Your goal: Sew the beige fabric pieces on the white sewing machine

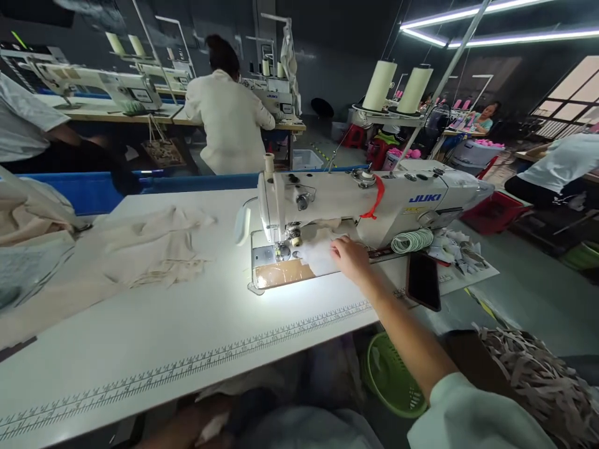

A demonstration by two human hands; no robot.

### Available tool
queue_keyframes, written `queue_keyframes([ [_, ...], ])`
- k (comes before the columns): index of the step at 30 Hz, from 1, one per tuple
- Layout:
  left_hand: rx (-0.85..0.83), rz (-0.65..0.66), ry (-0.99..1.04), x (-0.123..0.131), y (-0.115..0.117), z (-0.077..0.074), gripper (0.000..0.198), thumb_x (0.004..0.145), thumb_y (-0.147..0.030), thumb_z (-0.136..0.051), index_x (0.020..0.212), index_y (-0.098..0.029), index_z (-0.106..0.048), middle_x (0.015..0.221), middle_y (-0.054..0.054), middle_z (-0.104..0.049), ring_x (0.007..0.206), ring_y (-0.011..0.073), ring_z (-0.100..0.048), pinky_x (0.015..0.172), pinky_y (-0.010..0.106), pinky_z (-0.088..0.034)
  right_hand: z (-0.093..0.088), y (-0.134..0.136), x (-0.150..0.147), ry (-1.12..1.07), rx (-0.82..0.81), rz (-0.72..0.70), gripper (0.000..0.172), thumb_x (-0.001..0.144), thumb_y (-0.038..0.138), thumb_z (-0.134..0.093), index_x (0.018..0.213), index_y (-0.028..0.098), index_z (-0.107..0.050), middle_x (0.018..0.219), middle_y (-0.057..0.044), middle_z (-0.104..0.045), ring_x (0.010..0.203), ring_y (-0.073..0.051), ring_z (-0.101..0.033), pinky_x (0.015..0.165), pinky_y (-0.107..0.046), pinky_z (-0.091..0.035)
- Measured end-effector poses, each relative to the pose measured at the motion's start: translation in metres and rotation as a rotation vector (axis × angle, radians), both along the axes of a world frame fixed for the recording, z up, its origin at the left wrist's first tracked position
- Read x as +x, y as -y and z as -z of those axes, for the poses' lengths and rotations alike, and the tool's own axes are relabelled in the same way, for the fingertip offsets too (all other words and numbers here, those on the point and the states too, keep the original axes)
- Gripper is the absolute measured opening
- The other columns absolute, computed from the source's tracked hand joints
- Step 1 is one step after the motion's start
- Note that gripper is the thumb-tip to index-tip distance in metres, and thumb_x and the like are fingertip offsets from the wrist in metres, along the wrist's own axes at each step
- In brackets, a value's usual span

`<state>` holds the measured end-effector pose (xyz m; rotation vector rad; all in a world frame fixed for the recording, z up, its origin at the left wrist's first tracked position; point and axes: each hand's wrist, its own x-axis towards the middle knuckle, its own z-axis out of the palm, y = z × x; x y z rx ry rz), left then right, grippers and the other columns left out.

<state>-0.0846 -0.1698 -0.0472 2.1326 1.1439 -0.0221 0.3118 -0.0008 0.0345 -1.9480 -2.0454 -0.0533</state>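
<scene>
My right hand (pixel 350 257) reaches under the arm of a white sewing machine (pixel 327 196), right of its needle. Its fingers are pinched together on a piece of thin white fabric (pixel 318 251), which lies over the machine bed. Low in the picture, below the table edge, my left hand (pixel 194 424) is dark and smeared by motion. A small pale scrap of cloth (pixel 214 428) shows at its fingers, but its grip is unclear. Several beige fabric pieces (pixel 154 246) lie spread on the left of the white table (pixel 210 324).
A phone (pixel 423 280), a coil of pale green cord (pixel 412 241) and a heap of scraps (pixel 456 249) lie right of the machine. Below the table stands a green basket (pixel 393 374). Another person (pixel 229 118) sits ahead, back turned. Thread cones (pixel 380 86) stand above.
</scene>
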Motion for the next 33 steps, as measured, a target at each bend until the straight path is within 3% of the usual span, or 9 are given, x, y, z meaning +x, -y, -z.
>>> queue_keyframes([
  [2,-0.162,0.102,0.128,0.03,-0.006,-0.044,0.045,0.091,-0.056,-0.062,0.136,-0.063,-0.062,0.136,-0.014,-0.073,0.114,0.0268,-0.075,0.09,0.037,-0.067,0.004,-0.004,-0.001,0.061,-0.015,-0.035,0.02,0.098,0.017,-0.053,0.097,0.021,-0.072,0.106,-0.01,-0.073,0.081,-0.02,-0.067,0.063,-0.028,-0.038],
  [4,-0.016,0.143,0.336,0.071,-0.026,-0.083,0.04,0.1,-0.043,-0.054,0.138,-0.048,-0.066,0.136,-0.002,-0.073,0.117,0.0254,-0.073,0.102,0.038,-0.062,0.008,-0.002,0.001,0.083,-0.007,-0.082,0.021,0.1,0.017,-0.05,0.098,0.02,-0.071,0.104,-0.011,-0.073,0.082,-0.021,-0.066,0.063,-0.028,-0.037],
  [6,0.161,0.096,0.5,0.118,-0.059,-0.103,0.036,0.105,-0.033,-0.047,0.135,-0.033,-0.068,0.13,0.007,-0.074,0.107,0.0219,-0.074,0.096,0.035,-0.063,0.01,-0.001,0.006,0.083,0.004,-0.127,0.02,0.101,0.017,-0.05,0.099,0.019,-0.07,0.104,-0.011,-0.072,0.082,-0.021,-0.066,0.063,-0.028,-0.036],
  [8,0.372,0.003,0.514,0.162,-0.099,-0.103,0.037,0.104,-0.023,-0.043,0.132,-0.025,-0.067,0.124,0.012,-0.073,0.091,0.0186,-0.073,0.082,0.033,-0.064,0.011,0.0,0.012,0.07,0.03,-0.161,0.018,0.101,0.018,-0.051,0.098,0.018,-0.068,0.104,-0.011,-0.071,0.081,-0.02,-0.065,0.063,-0.028,-0.036],
  [11,0.609,-0.183,0.391,0.211,-0.15,-0.085,0.033,0.099,-0.018,-0.054,0.131,-0.016,-0.063,0.127,0.016,-0.068,0.079,0.0167,-0.071,0.072,0.033,-0.063,0.011,0.0,0.022,0.01,0.114,-0.207,0.014,0.101,0.019,-0.053,0.098,0.02,-0.066,0.104,-0.01,-0.07,0.079,-0.019,-0.064,0.063,-0.027,-0.036],
  [16,0.619,-0.437,0.209,0.248,-0.184,-0.08,0.017,0.099,-0.026,-0.061,0.11,-0.015,-0.069,0.121,0.015,-0.071,0.089,0.0222,-0.073,0.074,0.033,-0.058,0.011,0.002,0.029,-0.089,0.194,-0.274,0.009,0.1,0.018,-0.056,0.099,0.021,-0.065,0.107,-0.008,-0.069,0.084,-0.018,-0.066,0.064,-0.026,-0.038],
  [21,0.588,-0.414,0.202,0.235,-0.17,-0.085,0.015,0.099,-0.025,-0.056,0.088,-0.021,-0.065,0.087,0.005,-0.074,0.088,0.0222,-0.07,0.067,0.028,-0.047,0.011,0.004,0.026,-0.001,0.043,-0.252,0.011,0.1,0.021,-0.055,0.1,0.021,-0.067,0.11,-0.008,-0.07,0.081,-0.018,-0.064,0.058,-0.027,-0.031],
  [26,0.417,-0.515,0.222,0.161,-0.151,-0.08,0.02,0.097,-0.038,-0.052,0.084,-0.024,-0.06,0.068,-0.003,-0.067,0.066,0.0175,-0.063,0.06,0.026,-0.039,0.013,0.004,0.024,0.044,0.042,-0.224,0.019,0.1,0.02,-0.05,0.095,0.021,-0.068,0.109,-0.008,-0.071,0.08,-0.018,-0.064,0.058,-0.028,-0.03],
  [33,0.416,-0.677,-0.051,0.073,-0.145,-0.085,0.018,0.091,-0.035,-0.054,0.086,-0.025,-0.068,0.078,0.0,-0.071,0.076,0.0209,-0.067,0.065,0.029,-0.04,0.025,-0.004,0.038,0.028,0.193,-0.303,0.017,0.095,0.025,-0.052,0.085,0.022,-0.065,0.097,-0.008,-0.071,0.07,-0.019,-0.063,0.056,-0.028,-0.032],
])
